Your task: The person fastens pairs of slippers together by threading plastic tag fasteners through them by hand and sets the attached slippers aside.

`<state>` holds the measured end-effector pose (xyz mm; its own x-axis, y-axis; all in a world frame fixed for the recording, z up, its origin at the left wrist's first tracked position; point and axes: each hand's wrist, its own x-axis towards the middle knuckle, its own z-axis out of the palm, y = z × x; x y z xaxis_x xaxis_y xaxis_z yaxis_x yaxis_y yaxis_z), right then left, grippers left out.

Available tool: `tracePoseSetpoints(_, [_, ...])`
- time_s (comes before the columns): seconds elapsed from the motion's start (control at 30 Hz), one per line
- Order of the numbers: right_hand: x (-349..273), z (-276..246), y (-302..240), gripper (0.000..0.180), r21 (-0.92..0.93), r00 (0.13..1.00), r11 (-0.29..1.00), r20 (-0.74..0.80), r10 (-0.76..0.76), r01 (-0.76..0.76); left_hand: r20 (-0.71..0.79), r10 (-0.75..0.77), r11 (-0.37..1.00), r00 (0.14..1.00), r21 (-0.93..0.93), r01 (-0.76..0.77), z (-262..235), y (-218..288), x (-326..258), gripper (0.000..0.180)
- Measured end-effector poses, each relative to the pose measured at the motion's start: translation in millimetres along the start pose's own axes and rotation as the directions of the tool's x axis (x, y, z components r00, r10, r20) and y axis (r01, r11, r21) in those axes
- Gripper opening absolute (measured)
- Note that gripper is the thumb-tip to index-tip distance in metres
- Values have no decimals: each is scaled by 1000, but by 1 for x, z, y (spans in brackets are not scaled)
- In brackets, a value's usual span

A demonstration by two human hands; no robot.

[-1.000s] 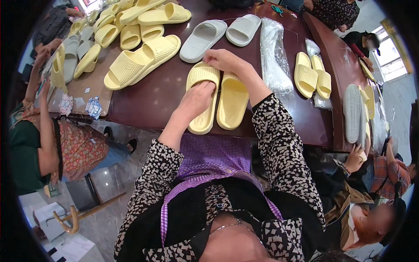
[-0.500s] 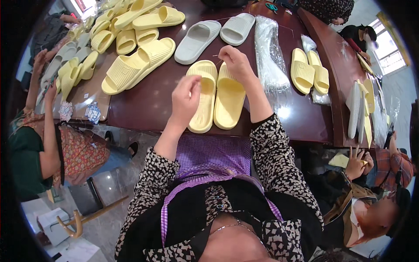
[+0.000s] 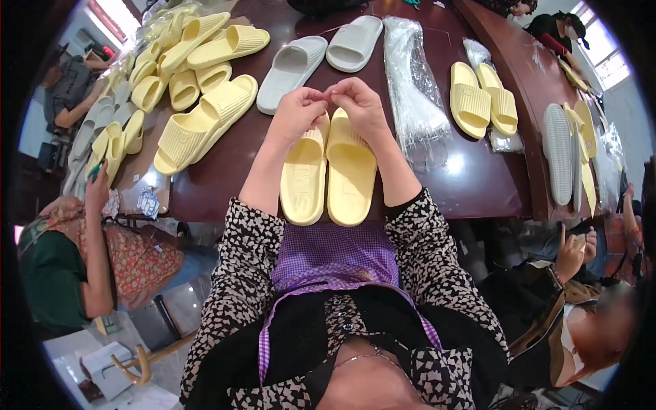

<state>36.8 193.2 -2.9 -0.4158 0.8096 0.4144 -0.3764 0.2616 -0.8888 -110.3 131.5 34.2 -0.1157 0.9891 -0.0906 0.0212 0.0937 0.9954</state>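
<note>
My left hand and my right hand meet above the strap end of two yellow slippers, fingertips pinched together. Whatever lies between the fingers is too small to make out. Beneath them, the left yellow slipper and the right yellow slipper lie side by side, soles down, heels toward me at the table's near edge. My hands partly cover their ribbed straps. Just beyond sit a grey slipper and a second grey slipper.
On the dark red table, stacked yellow slippers lie left, before a heap of yellow slippers. Right are a clear plastic bundle and another yellow pair. Co-workers sit at both sides; one left-side person's arm reaches the table.
My left hand has moved up and forward to meet my right hand, and their fingertips now come together. The view has shifted slightly; the slippers under my hands appear lower.
</note>
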Motion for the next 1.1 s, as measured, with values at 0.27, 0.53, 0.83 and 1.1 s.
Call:
tracePoseSetpoints(0.27, [-3, -3, -14, 10, -142, 994, 987, -90, 65, -77, -136, -8, 994, 991, -106, -7, 7, -1, -9, 12])
tracePoseSetpoints(0.53, [-6, 6, -29, 6, -539, 982, 829, -11, -189, 153, -169, 3, 973, 986, -229, -42, 7, -4, -13, 11])
tracePoseSetpoints(0.83, [-7, 2, -21, 6, -734, 938, 618, 74, -340, 282, -206, -8, 966, 979, -256, -46, 5, -7, -13, 10])
tracePoseSetpoints(1.1, [-8, 4, -25, 5, -749, 945, 608, 74, -318, 263, -208, -11, 962, 978, -268, -46, 4, -8, -14, 9])
